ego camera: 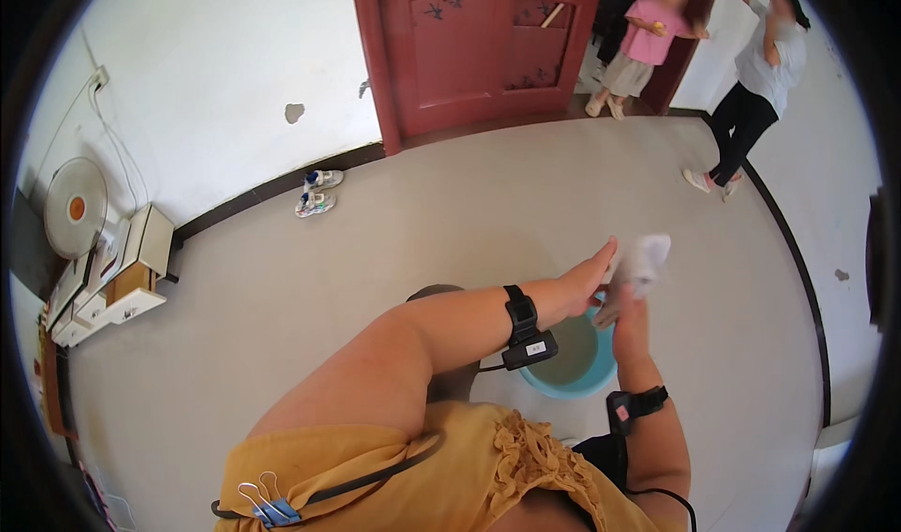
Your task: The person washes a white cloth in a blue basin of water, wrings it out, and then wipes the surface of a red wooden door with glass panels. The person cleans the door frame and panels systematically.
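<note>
A small white and grey cloth (pixel 644 259), blurred and perhaps a sock, is up in front of me over the far right rim of a light-blue plastic basin (pixel 607 363). Cloudy water (pixel 566 352) stands in the basin on the floor. My right hand (pixel 628 310) grips the cloth from below. Beside it, my left hand (pixel 590 279) has one digit pointing up, and its other fingers are at the cloth's lower left edge; whether they grip it is hidden. Each wrist wears a black strap with a small device (pixel 529 350).
A person in pink (pixel 651 36) stands in the doorway by a red wooden door (pixel 450 53); another in a white top (pixel 767 60) is at the right wall. Sneakers (pixel 318 194) lie by the left wall, near a white cabinet (pixel 151 236) with an open drawer and a fan (pixel 76 208).
</note>
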`<state>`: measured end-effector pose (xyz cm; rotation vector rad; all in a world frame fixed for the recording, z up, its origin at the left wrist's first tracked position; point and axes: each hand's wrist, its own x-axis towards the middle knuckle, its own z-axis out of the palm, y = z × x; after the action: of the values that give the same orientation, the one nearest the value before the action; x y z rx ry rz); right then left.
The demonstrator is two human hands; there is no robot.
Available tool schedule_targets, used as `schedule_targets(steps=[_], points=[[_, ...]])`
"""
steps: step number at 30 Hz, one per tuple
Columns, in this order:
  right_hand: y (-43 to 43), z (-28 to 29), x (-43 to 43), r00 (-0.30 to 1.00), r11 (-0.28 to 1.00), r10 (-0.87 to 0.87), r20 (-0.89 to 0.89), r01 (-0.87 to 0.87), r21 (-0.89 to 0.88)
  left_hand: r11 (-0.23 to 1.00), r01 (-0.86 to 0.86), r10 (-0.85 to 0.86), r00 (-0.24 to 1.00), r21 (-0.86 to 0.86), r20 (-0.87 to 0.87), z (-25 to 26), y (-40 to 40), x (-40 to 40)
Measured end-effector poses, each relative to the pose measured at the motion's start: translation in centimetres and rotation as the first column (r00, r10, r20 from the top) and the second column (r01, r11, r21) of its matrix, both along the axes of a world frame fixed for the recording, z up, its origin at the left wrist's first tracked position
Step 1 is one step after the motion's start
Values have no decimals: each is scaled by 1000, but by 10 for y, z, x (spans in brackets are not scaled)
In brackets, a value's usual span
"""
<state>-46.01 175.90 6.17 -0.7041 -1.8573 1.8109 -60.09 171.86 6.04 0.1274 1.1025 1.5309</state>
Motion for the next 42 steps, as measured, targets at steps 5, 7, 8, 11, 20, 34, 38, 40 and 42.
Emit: schedule_targets(steps=[5,7,8,11,20,34,38,40,42], points=[[-30,18,-33,972,853,52,-231,77,516,821,-95,-144,920,563,364,-6,-33,-28],[-27,38,-27,980,829,-46,-192,145,541,758,-27,-326,850,652,414,21,-57,-33],[-21,44,-31,957,760,-156,-246,275,589,782,-46,-250,891,621,380,41,-67,-26],[-37,73,-73,829,808,207,-520,-445,-387,549,-38,-386,874,835,294,19,-90,-39],[-183,115,-61,938,907,249,-240,-313,-283,745,-166,-265,815,647,515,32,-204,-60],[-56,116,-30,887,835,-378,-266,203,-511,575,-426,324,903,699,284,79,-306,-79],[-93,105,-47,901,941,-206,-381,289,174,523,-540,446,833,660,328,89,-318,-89],[-131,116,-63,915,927,-135,-379,252,277,495,-578,569,780,648,261,96,-331,-88],[-151,97,-88,923,992,103,-371,-69,104,532,-541,614,776,651,143,101,-333,-82]])
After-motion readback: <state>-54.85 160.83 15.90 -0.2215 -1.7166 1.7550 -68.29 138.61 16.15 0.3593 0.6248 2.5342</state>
